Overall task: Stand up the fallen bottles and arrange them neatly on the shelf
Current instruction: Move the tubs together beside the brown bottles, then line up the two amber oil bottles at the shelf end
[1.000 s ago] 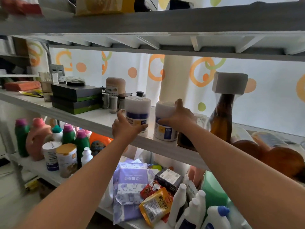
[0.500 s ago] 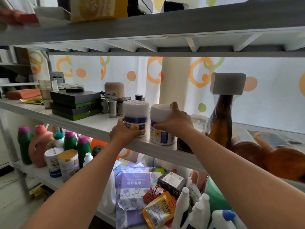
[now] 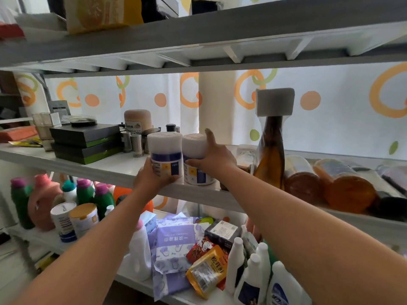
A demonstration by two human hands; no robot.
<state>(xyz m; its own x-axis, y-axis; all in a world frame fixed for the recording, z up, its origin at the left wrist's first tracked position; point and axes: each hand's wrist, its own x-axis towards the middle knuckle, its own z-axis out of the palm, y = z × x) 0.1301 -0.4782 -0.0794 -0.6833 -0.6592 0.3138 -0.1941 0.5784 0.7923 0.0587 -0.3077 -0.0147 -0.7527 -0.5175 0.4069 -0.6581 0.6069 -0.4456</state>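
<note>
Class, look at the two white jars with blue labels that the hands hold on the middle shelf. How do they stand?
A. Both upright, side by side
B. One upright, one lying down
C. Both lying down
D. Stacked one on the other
A: the left jar in the left hand and the right jar under the right hand both stand upright, side by side.

A grey-edged white shelving unit stands before a backlit white curtain printed with orange and green rings.
</note>
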